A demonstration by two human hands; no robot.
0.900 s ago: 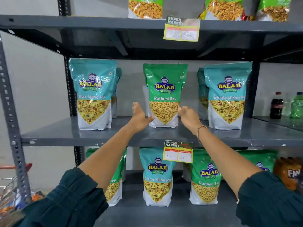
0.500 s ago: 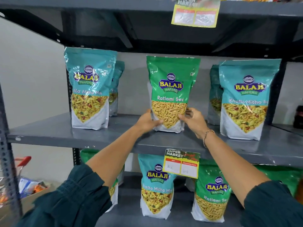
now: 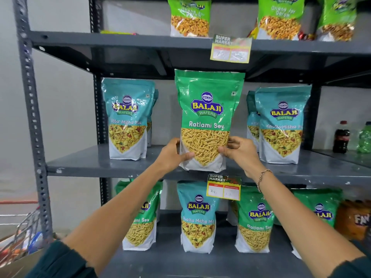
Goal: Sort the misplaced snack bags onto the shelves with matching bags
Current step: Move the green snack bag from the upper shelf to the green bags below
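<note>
A green Ratlami Sev bag (image 3: 206,109) is upright at the front edge of the middle shelf (image 3: 84,163), its base at the lip. My left hand (image 3: 170,155) grips its lower left side and my right hand (image 3: 239,151) its lower right. Teal Khatta Mitha Mix bags stand on that shelf at the left (image 3: 126,119) and right (image 3: 281,125). On the lower shelf (image 3: 220,263) one teal Khatta Mitha Mix bag (image 3: 197,215) stands between green Ratlami Sev bags (image 3: 254,221).
The top shelf (image 3: 140,40) carries light green snack bags (image 3: 189,17). Price tags hang from the shelf edges (image 3: 223,187). Drink bottles (image 3: 341,137) stand at the far right. A shopping cart (image 3: 22,233) sits low at the left beside the rack's upright post (image 3: 32,117).
Both hands closed on the green Ratlami Sev bag and drew it forward from the middle of the shelf to its front edge. The camera view shifted upward.
</note>
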